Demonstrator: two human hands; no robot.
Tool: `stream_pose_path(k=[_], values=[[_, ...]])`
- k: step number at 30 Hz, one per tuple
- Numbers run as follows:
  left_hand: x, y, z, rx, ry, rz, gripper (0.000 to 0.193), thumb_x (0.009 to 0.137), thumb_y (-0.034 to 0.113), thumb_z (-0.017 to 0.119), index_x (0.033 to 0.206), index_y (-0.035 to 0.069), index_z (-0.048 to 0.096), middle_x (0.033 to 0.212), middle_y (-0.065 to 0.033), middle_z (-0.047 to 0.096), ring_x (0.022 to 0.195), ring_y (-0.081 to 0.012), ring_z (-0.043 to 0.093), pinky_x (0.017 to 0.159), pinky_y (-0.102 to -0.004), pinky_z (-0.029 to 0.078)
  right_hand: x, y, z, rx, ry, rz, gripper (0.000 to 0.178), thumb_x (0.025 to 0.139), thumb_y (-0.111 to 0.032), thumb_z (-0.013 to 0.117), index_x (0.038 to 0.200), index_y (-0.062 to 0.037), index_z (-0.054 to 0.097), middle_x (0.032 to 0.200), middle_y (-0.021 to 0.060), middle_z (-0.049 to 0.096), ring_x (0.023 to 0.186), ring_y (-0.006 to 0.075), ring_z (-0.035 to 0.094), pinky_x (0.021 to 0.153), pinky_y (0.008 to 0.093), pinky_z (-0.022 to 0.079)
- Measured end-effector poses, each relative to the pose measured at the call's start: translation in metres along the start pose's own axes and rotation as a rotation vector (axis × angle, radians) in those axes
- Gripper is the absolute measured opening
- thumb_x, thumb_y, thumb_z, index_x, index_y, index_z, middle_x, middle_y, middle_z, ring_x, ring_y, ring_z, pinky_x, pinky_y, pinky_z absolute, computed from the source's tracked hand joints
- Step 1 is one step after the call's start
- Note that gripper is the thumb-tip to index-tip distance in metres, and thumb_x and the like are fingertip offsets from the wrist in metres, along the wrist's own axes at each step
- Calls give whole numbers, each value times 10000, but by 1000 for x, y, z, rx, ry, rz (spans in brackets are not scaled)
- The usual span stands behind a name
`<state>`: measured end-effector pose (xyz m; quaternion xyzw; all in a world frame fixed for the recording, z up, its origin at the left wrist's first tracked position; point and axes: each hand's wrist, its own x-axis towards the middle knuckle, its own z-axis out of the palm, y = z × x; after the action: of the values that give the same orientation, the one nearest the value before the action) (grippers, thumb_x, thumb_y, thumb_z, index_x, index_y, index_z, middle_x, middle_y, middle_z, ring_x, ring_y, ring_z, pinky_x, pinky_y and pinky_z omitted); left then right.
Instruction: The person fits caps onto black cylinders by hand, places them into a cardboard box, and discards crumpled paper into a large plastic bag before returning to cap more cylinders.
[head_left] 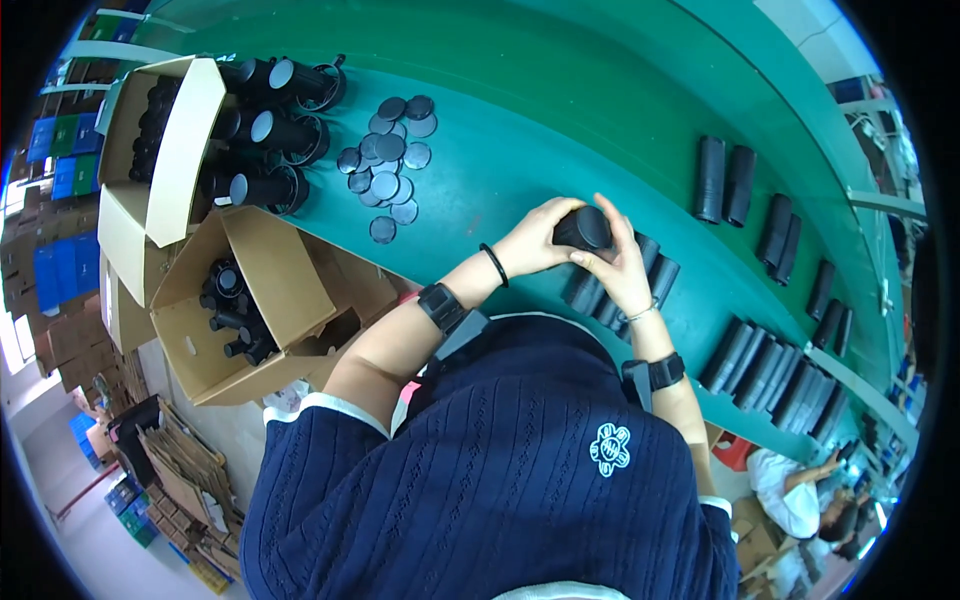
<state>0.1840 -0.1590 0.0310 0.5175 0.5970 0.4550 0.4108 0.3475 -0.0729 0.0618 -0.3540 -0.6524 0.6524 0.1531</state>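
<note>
Above the green bench (470, 140) I hold a short-looking black cylinder (588, 230), its round flat end turned up toward me. My left hand (540, 238) is closed around its left side. From the right, the fingers and thumb of my right hand (622, 268) grip it near the round end. Its lower part is hidden by my hands. Just below and to the right, several black ribbed tubes (662, 278) lie side by side, partly covered by my right hand. Left of my hands, loose dark round discs (385, 186) are scattered, some overlapping.
Black cylinders with ring-shaped parts (280, 133) lie at the far left beside an open cardboard box (187, 150). A nearer carton (285, 270) contains black parts. More black tubes (765, 370) lie in rows on the right, others (710, 180) farther back. Another person (785, 490) sits at lower right.
</note>
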Motion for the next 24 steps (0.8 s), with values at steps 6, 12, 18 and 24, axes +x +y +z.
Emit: stream_pose_path(k=[6,12,18,24], values=[[-9,13,2,53,15,98,703,726,202,748,1307,-12,414,1238,-227,519,1138,-391,524,959,-436,441,1,-18,4,-44,-79,-131,619,747,-81,764,1305,-80,496,1182,95,484,1117,212,512,888,320,504],[-16,16,1,33,41,70,641,753,163,710,1293,-20,417,1215,-248,527,1093,-419,542,916,-447,459,-2,-16,11,-329,19,-302,596,681,-109,803,1215,-34,550,1029,111,564,1003,228,576,807,308,491],[-14,12,-2,134,8,120,666,740,140,728,1307,-10,412,1240,-232,510,1150,-409,498,969,-450,414,1,-22,-6,7,-175,-80,584,742,-49,746,1279,-47,517,1177,71,482,1095,193,527,916,335,498],[-14,10,-2,284,-31,139,660,743,118,734,1308,-4,414,1253,-215,498,1189,-397,466,1011,-454,376,-1,-18,-7,14,-216,-24,593,775,6,689,1327,-51,480,1231,66,451,1148,177,500,936,349,490]])
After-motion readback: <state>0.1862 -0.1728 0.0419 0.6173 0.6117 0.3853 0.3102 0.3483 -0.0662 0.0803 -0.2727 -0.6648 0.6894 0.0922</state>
